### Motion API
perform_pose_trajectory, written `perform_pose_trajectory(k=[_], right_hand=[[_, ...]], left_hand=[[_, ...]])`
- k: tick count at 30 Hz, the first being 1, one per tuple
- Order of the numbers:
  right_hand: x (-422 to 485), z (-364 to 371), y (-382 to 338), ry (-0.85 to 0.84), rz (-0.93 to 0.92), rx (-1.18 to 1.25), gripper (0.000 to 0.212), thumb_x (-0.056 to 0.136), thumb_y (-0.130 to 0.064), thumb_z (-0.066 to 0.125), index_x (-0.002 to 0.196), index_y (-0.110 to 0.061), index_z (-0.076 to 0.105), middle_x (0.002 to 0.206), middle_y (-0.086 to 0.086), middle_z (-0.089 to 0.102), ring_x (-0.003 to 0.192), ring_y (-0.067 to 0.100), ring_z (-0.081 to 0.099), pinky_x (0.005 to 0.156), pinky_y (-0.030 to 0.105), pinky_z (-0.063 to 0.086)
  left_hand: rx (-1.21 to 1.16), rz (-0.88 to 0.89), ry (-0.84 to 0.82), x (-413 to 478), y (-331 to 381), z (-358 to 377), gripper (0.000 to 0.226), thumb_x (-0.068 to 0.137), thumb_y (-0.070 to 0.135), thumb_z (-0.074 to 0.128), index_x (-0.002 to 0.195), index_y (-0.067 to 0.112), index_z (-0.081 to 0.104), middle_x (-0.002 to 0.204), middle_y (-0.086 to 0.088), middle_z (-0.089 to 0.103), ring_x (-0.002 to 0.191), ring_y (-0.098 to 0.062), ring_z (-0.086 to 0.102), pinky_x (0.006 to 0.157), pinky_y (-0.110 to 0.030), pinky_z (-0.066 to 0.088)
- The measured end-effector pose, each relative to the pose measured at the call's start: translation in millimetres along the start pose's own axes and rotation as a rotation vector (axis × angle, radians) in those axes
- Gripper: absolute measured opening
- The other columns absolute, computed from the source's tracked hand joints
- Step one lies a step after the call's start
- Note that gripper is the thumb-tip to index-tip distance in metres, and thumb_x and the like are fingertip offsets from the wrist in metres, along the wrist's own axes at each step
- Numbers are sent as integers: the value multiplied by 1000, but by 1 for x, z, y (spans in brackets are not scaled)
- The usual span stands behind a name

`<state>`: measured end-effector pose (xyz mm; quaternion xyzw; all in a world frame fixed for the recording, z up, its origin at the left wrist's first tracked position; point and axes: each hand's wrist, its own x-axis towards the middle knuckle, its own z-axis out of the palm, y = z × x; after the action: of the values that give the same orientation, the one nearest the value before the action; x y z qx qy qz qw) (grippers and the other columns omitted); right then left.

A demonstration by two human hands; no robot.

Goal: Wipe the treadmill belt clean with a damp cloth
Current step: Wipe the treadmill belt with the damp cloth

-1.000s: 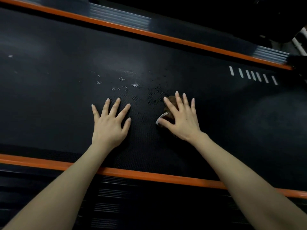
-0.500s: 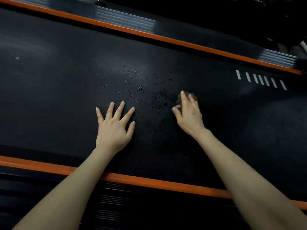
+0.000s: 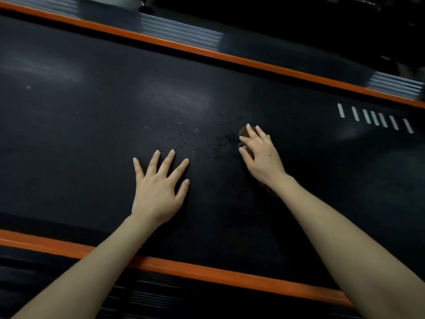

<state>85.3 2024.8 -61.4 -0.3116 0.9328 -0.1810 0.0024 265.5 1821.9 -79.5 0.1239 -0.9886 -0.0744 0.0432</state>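
Note:
The black treadmill belt (image 3: 87, 153) runs across the view between two orange edge strips. My left hand (image 3: 158, 189) rests flat on the belt with its fingers spread. To its right, my right hand (image 3: 259, 155) is cupped over a bunched brown cloth (image 3: 243, 132) and holds it down on the belt. Most of the cloth is hidden under the palm; a bit shows past the fingertips and beside the wrist. Pale specks and small dark damp spots (image 3: 186, 134) dot the belt between and beyond my hands.
A row of white dashes (image 3: 374, 118) marks the belt at the right. The near orange strip (image 3: 207, 272) borders a dark ribbed side rail (image 3: 156, 298). The far orange strip (image 3: 184, 47) has grey ribbed pads (image 3: 181, 31) behind it.
My right hand has slid the cloth a little away from me and to the right, and its fingers have drawn together over it. My left hand stays flat in place.

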Motion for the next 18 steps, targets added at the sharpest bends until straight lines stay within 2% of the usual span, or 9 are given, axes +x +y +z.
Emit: perform_pose_trajectory(k=[4,6,9,12,18], right_hand=[[-5,11,0,106,21,-76,40,94,-37,49,130,-21,55,155,5,22,145,25,11,115,54,2],[-3,11,1,117,43,-51,40,93,-38,52,130,-23,55,155,7,22,145,25,11,115,50,1],[-1,8,3,97,22,17,39,93,-34,54,130,-21,55,153,9,26,144,23,13,116,43,2],[7,9,8,97,15,56,39,94,-32,53,131,-19,55,153,9,27,144,22,14,117,38,2],[56,10,5,127,207,13,42,97,-37,44,132,-14,53,152,14,29,143,30,18,118,45,9]], left_hand=[[-6,16,62,33,3,-8,52,91,47,29,128,24,57,139,-18,48,131,-42,38,109,-67,7],[1,9,91,63,3,-13,50,93,45,29,133,25,53,144,-16,43,134,-42,32,109,-66,4],[42,-30,32,99,-2,-10,48,99,44,27,144,31,35,155,-7,25,143,-37,14,111,-62,-6],[53,-39,0,112,-7,2,50,99,46,22,148,34,25,158,-2,18,144,-34,7,112,-61,-7],[30,-48,13,114,-9,8,50,98,45,22,147,36,24,158,1,17,145,-32,5,113,-59,-5]])
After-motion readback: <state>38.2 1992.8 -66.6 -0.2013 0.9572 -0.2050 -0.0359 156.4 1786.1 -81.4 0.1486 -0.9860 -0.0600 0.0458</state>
